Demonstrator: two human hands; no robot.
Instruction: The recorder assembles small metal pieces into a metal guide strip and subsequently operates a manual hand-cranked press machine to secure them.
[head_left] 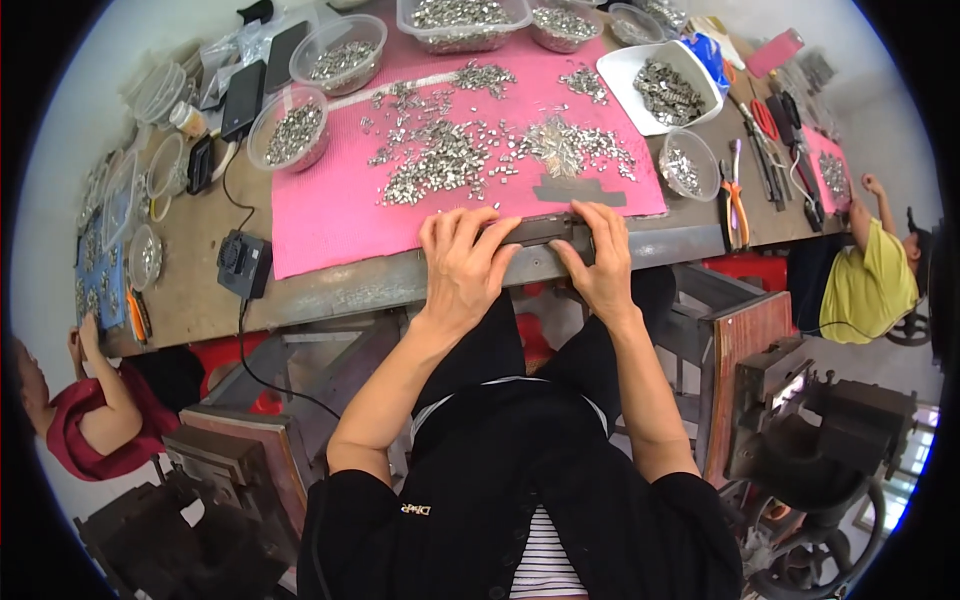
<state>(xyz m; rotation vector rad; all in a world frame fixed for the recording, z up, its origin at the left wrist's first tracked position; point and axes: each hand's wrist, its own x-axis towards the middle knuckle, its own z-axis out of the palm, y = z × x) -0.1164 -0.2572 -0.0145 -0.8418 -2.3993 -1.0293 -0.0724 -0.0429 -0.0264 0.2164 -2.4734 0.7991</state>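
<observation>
While small silvery metal pieces (pixel 440 165) are strewn over a pink mat (pixel 330 220) in the upper middle of the frame, a dark bar (pixel 540 231) is held crosswise at the mat's front edge, near the frame's centre. Its left end is pinched between thumb and fingers of the left hand (pixel 462 262), its right end likewise by the right hand (pixel 603 265). More metal pieces are contained in a clear round tub (pixel 258 148) at upper left and a white tray (pixel 622 80) at upper right. Orange-handled pliers (pixel 738 210) are seen at right on the bench (pixel 185 270).
</observation>
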